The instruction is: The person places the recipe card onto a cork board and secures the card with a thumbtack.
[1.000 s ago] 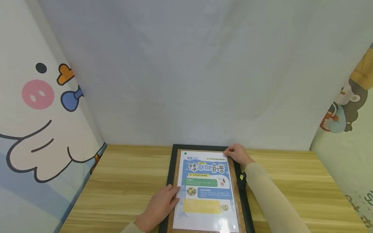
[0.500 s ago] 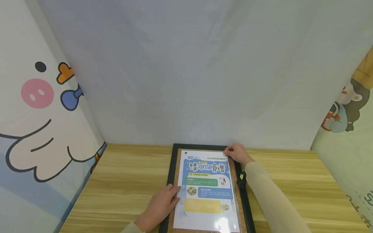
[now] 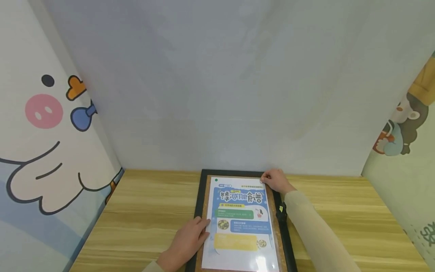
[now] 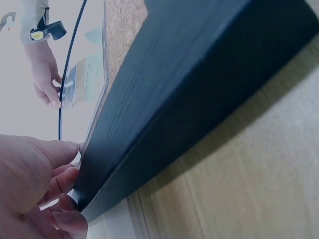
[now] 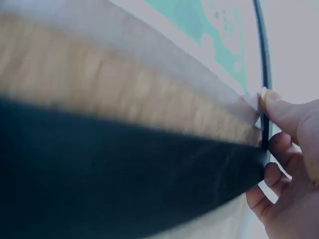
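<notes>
A laminated sheet point(image 3: 242, 223) with a blue, green and yellow print lies on a black-framed cork board point(image 3: 200, 198). One green pin point(image 3: 216, 180) sits at its top left corner. At the top right corner, my right hand point(image 3: 276, 181) holds a small white pin-like piece between thumb and finger, mostly covered by the fingertips. The right wrist view has the thumb point(image 5: 281, 112) right at the sheet's corner, other fingers curled by the frame's edge. My left hand point(image 3: 187, 240) rests over the left side of the frame, its fingertips at the sheet's left edge.
The board lies on a wood-grain table point(image 3: 149, 204), its top edge close to a plain grey-white backdrop point(image 3: 217, 94). Cartoon-printed panels flank the table, a pig-nosed figure point(image 3: 44, 111) on the left. A dark band point(image 3: 282, 209) circles the right wrist.
</notes>
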### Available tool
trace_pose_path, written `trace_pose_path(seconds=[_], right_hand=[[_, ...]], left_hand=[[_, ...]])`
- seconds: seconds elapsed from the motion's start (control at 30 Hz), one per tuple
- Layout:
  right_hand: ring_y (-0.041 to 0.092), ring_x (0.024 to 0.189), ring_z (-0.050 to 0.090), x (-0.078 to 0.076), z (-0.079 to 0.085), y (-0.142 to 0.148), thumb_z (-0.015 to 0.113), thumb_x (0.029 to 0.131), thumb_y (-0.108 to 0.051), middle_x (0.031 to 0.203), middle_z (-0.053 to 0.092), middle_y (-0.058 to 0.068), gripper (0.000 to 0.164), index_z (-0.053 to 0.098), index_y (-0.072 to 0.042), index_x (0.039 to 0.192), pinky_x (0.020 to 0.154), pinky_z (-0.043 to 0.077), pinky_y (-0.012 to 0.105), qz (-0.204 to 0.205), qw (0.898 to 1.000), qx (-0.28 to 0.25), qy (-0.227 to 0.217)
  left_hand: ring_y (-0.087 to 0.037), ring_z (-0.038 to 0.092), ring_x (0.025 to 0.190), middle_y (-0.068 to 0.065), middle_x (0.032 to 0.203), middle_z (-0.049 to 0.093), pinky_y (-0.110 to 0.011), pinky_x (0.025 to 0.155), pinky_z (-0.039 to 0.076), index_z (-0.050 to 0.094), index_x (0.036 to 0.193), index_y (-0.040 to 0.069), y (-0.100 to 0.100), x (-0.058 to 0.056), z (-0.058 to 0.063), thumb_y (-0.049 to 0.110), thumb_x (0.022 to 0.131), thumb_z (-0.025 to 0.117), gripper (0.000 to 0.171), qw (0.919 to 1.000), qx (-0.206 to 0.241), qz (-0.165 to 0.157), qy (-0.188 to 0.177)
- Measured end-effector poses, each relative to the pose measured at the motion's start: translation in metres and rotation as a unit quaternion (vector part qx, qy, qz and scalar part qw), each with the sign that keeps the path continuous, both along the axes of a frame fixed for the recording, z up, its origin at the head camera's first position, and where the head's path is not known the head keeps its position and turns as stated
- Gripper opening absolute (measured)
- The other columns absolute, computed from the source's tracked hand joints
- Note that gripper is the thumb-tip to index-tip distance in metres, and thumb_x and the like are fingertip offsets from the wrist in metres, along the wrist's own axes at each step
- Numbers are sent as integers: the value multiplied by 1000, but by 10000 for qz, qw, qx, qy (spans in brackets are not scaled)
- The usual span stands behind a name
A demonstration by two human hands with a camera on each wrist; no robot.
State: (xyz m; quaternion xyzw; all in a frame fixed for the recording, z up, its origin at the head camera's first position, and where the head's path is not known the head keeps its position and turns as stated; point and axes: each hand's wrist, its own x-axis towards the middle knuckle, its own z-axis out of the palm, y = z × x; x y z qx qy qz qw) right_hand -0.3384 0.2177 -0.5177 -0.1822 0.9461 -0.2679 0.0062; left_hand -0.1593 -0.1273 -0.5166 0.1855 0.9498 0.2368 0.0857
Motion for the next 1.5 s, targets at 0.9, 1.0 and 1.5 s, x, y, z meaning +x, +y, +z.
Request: trace_pose_path(seconds=[0.9,1.0,1.5], right_hand=[[24,84,56,1,1,0,67,100,-11,84,65,5,12,70,-5,90,104,37,60,191,9994,226,-156],[23,83,54,1,-1,2,67,100,-12,83,64,4,13,70,-5,90,101,36,57,131,9997,158,-139],[18,76,50,-4,-9,8,68,100,-11,75,58,0,12,70,-6,89,95,36,53,199,9998,11,0]], left_hand=[[-6,41,69,7,85,51,-21,58,39,69,134,4,0,0,-1,19,99,72,37,10000,-43,46,-14],[-6,42,70,7,87,52,-21,58,39,69,134,4,1,0,-1,19,99,72,38,10000,-69,16,-26],[-6,43,72,5,95,58,-22,60,39,67,138,6,0,-3,-2,20,100,71,41,9997,-85,15,-225]])
